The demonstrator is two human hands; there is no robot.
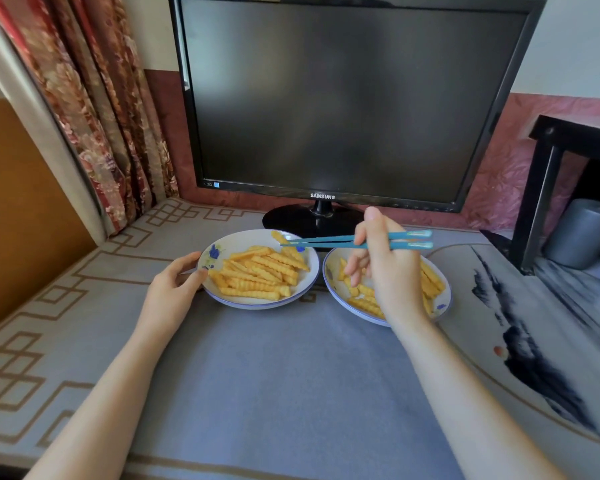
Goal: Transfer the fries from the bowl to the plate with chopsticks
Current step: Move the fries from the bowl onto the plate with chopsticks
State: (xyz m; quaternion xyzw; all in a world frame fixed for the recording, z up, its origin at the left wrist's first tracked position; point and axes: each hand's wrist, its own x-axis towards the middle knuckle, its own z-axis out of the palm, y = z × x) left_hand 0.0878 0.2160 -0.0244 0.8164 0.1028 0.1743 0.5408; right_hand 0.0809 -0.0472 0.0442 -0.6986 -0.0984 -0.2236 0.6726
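Observation:
Two white dishes with blue rims sit side by side on the table. The left dish (219,252) holds a heap of crinkle-cut fries (260,275). The right dish (444,299) holds more fries (364,303), partly hidden by my right hand (385,268). That hand grips a pair of blue chopsticks (329,241), which point left. Their tips pinch one fry (278,237) above the far rim of the left dish. My left hand (177,289) holds the left dish by its near-left rim, thumb on the edge.
A black monitor (343,98) on a round stand (291,220) stands just behind the dishes. A patterned curtain (94,116) hangs at the back left. A black shelf frame (548,188) with a grey cylinder (582,233) is at the right. Grey cloth (291,375) covers the table.

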